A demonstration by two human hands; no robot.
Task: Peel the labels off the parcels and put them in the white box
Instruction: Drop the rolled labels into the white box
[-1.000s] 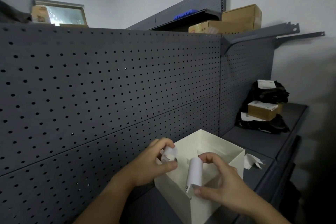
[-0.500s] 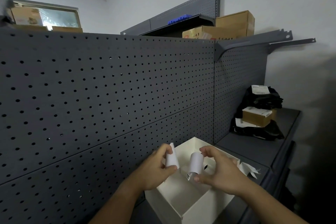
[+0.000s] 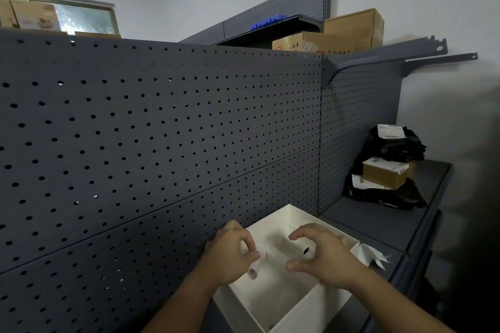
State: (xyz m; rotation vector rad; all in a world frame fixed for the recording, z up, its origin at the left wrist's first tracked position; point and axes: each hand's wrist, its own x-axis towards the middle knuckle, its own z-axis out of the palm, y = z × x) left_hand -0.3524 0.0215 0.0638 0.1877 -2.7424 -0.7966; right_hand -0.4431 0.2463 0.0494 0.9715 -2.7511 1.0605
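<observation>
The white box (image 3: 295, 311), split by white dividers, stands on the grey shelf right below my hands. My left hand (image 3: 232, 254) hovers over the box's left rim and pinches a rolled white label (image 3: 253, 271) that points down into the box. Over the middle of the box, my right hand (image 3: 322, 257) curls with thumb and fingers apart and nothing between them. At the far right of the shelf lies a pile of parcels: a black bag (image 3: 397, 143) on top, a brown carton (image 3: 384, 174) under it, another black bag (image 3: 389, 194) at the bottom, each with a white label.
A crumpled white paper (image 3: 372, 254) lies on the shelf just right of the box. A dark grey pegboard wall (image 3: 162, 143) rises close behind the box and hands. Bare shelf (image 3: 373, 222) lies between box and parcels. Cardboard boxes (image 3: 351, 30) sit high above.
The rolled label that my right hand held is gone from it and the hand has opened. My left hand has lowered its label toward the box. The view has tilted.
</observation>
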